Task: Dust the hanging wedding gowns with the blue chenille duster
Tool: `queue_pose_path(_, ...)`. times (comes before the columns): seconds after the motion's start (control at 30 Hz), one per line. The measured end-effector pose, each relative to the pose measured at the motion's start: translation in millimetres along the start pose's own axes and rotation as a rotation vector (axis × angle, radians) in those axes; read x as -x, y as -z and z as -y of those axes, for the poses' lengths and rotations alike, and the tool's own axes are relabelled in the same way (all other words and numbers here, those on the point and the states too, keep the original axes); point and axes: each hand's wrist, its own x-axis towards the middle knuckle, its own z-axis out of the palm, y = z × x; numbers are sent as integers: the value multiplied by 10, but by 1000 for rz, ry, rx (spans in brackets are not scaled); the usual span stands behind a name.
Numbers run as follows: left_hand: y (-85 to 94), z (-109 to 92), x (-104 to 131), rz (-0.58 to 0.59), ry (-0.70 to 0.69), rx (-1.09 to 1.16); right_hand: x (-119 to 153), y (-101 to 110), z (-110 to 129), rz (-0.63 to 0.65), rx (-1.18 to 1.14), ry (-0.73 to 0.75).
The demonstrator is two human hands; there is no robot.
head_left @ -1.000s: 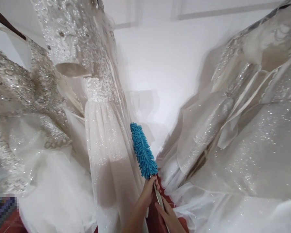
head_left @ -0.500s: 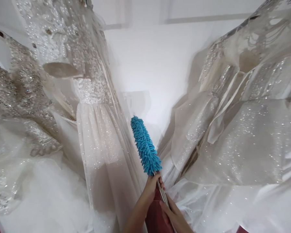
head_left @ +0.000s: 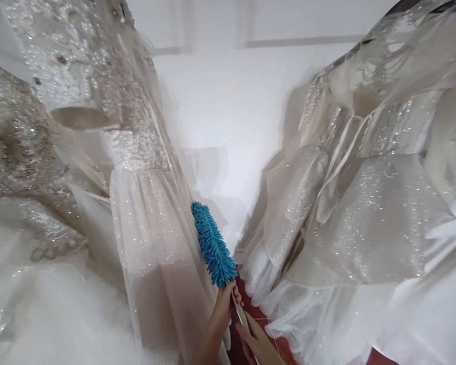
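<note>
A duster (head_left: 214, 246) with a bright blue chenille head and a slim metallic handle tilts up and to the left in the lower middle of the head view. My left hand (head_left: 225, 300) is closed round the handle just under the blue head. Lower down, my right hand (head_left: 252, 336) wraps the same handle. The blue head is beside the skirt of a pale sparkling gown (head_left: 152, 218); I cannot tell whether they touch. Right of the duster hangs a silvery gown (head_left: 306, 203) with a ribbon at its back.
A beaded gown (head_left: 34, 152) fills the far left, its tulle spreading below. Another glittering gown (head_left: 387, 218) with wide tulle stands on the right. A white wall (head_left: 224, 101) is behind, and reddish-brown floor (head_left: 247, 296) shows between the skirts.
The duster and both hands have shifted left and slightly down in the view, closer to the pale gown's skirt. The gowns on the right also appear further left. Both hands keep their hold.
</note>
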Motion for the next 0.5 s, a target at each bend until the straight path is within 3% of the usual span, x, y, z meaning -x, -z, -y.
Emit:
queue_pose_path(0.1, -75, 197, -114, -30, 37, 11, -32, 159, -166, -22, -25, 3)
queue_pose_path(0.23, -394, 352, -267, -11, 71, -17, -18, 477, -167, -77, -63, 27)
queue_pose_path(0.37, -905, 446, -389, 38, 51, -37, 81, 927, 104, -108, -32, 29)
queue_pose_path(0.5, -1569, 548, -484, 111, 9, -51, 180, 1532, 414, -143, -20, 47)
